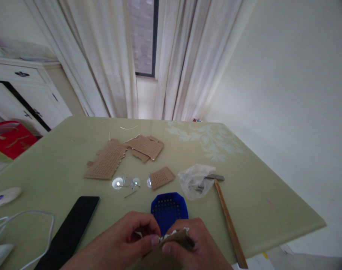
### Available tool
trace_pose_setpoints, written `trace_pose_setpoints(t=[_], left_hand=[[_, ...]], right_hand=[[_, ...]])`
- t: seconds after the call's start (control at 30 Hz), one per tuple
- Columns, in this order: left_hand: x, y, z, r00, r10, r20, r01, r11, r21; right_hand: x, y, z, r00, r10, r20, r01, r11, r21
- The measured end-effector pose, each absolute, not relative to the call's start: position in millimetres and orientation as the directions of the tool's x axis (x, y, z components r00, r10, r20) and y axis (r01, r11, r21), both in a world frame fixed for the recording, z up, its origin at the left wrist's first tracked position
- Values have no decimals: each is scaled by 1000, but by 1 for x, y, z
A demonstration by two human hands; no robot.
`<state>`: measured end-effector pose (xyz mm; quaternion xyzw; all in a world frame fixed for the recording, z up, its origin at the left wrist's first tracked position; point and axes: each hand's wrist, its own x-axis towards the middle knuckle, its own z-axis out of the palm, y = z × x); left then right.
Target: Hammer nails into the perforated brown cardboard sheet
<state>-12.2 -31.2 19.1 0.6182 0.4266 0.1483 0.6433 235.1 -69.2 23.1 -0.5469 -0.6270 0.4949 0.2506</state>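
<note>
A brown piece of cardboard point(175, 237) with a ragged, whitish torn edge is low in the view, close to my body. My right hand point(197, 242) grips it, thumb on the near face. The thumb and fingers of my left hand point(133, 234) pinch at its left edge. Just beyond my hands stands a blue perforated basket point(171, 204), its near part hidden by them. A small rectangle of perforated cardboard point(162, 177) lies past the basket. Loose nails point(130, 194) and several clear discs point(118, 183) lie to its left.
Larger perforated cardboard pieces point(106, 161) lie farther back on the table point(185, 148). At right, a hammer point(228, 221) rests against a clear plastic bag point(195, 180). At left are a black phone point(72, 225), a white cable point(51, 225) and a white oval object point(8, 195).
</note>
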Motion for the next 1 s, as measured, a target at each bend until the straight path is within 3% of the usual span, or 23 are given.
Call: trace_pose_setpoints(t=[0.2,0.4,0.53,0.67,0.77,0.87,1.0], left_hand=[[-5,-33,15,587,721,-368,285,242,927],[7,-41,18,568,711,-414,298,291,909],[13,-50,15,458,830,-319,264,215,940],[16,-60,8,411,875,-254,215,178,960],[11,-57,10,368,893,-261,66,254,965],[-6,-42,20,181,962,-207,-99,227,969],[-37,-15,24,147,975,-169,52,163,985]], right_hand=[[237,-76,23,-145,920,-364,478,-257,-840],[232,-70,17,-239,845,-479,368,-377,-850],[229,-68,10,-313,834,-454,232,-396,-888],[232,-74,4,-255,850,-461,95,-453,-887],[232,-79,-1,-223,854,-470,38,-474,-880],[232,-82,-7,-183,858,-479,26,-483,-875],[235,-82,-9,-129,893,-431,65,-426,-902]])
